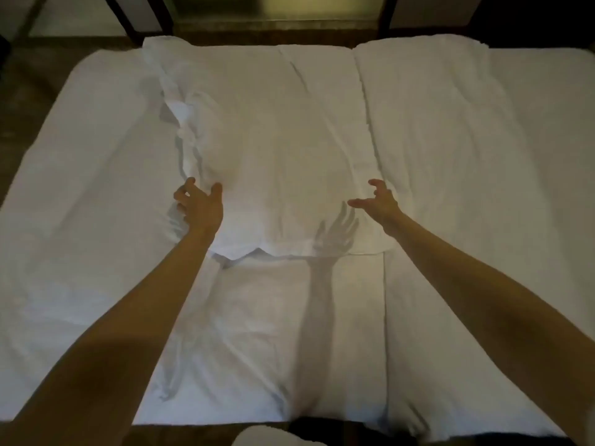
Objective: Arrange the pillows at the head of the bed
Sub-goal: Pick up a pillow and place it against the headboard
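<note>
A white pillow (273,149) lies lengthwise in the middle of the bed (80,188), its left edge crumpled. My left hand (199,204) touches the pillow's near left corner with fingers spread and curled, not clearly gripping it. My right hand (376,201) hovers just above the near right corner, fingers apart, holding nothing; its shadow falls on the pillow. A second white pillow or folded cover (450,140) lies right beside the first, reaching to the far edge.
A white sheet covers the bed. Dark wooden frame posts (135,24) and a glass panel (273,11) stand beyond the far edge. Dark floor (19,91) shows at the left. A pale rounded object (270,437) peeks in at the bottom edge.
</note>
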A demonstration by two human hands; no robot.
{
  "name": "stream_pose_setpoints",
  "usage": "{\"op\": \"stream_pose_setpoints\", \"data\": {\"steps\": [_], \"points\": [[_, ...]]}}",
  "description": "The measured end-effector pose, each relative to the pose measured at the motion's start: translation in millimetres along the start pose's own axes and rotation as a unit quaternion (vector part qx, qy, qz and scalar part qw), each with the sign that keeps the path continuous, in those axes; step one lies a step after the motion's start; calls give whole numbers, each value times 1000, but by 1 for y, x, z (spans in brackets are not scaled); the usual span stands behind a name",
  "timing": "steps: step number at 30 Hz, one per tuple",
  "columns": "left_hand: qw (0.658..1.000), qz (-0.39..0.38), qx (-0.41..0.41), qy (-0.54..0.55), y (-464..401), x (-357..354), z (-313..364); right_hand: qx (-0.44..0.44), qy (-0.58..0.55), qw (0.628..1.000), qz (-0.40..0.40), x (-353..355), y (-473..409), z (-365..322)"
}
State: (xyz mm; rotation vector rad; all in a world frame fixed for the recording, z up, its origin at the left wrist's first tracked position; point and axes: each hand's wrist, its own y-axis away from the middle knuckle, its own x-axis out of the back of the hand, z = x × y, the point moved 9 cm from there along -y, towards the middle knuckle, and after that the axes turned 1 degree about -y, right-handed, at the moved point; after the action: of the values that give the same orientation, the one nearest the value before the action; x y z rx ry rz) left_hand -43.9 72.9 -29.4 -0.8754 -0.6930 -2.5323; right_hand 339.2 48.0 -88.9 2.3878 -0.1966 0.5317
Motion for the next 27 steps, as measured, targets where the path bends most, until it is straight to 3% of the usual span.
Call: {"op": "stream_pose_setpoints", "data": {"steps": [3,11,14,22,27], "points": [[999,-44,1,-31,-11,-17,-4,-29,72,997,5,-4,-17,6],[998,-46,-2,-51,-36,-35,-30,-166,98,980,41,-19,-66,78],[997,-62,26,-34,-43,-37,-37,-205,60,976,33,-30,-70,108],[993,-93,58,37,-30,-52,-42,-181,-79,980,11,-53,-78,128],[991,-74,54,102,-13,-47,-39,-141,-69,986,50,-44,-68,113]]}}
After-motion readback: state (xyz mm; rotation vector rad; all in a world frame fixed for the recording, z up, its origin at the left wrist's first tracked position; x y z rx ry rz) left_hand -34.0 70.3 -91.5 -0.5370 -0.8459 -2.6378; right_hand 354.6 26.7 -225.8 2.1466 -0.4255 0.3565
